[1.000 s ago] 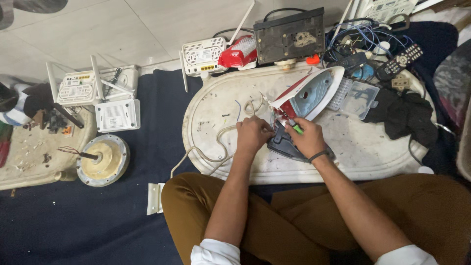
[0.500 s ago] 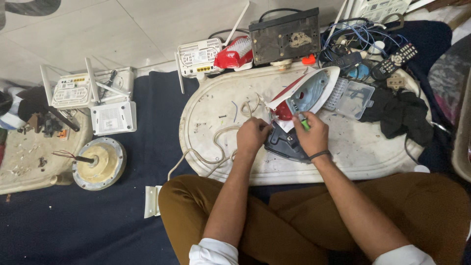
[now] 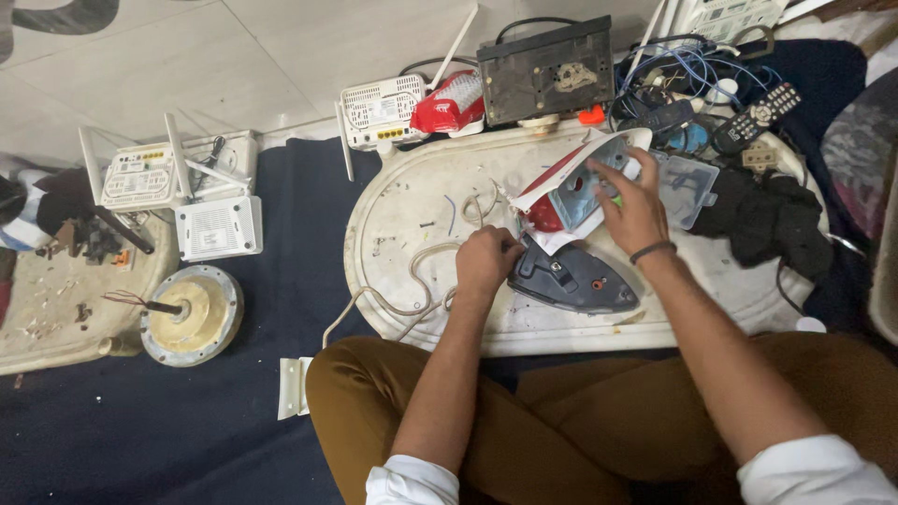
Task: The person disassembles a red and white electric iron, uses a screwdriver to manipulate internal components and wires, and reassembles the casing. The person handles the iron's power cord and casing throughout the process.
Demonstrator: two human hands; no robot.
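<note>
Landmark: white oval tray (image 3: 421,201) on the floor, in front of my knees.
Iron: opened up at tray centre. Dark grey soleplate base (image 3: 572,279) lies flat; red-and-white upper shell (image 3: 571,187) is tipped up just behind it, blue inside showing.
Left hand (image 3: 485,262): closed in a fist at the base's pointed end, pinching something small; I cannot tell what.
Right hand (image 3: 634,204): fingers spread, pressing on the shell's open side; a bit of green shows under it.
Cord (image 3: 412,271): white, looped across the tray's left half, trailing off its front edge.
Risk: shell only propped, I judge it could flop onto my left hand. Cord could snag and drag the base.
</note>
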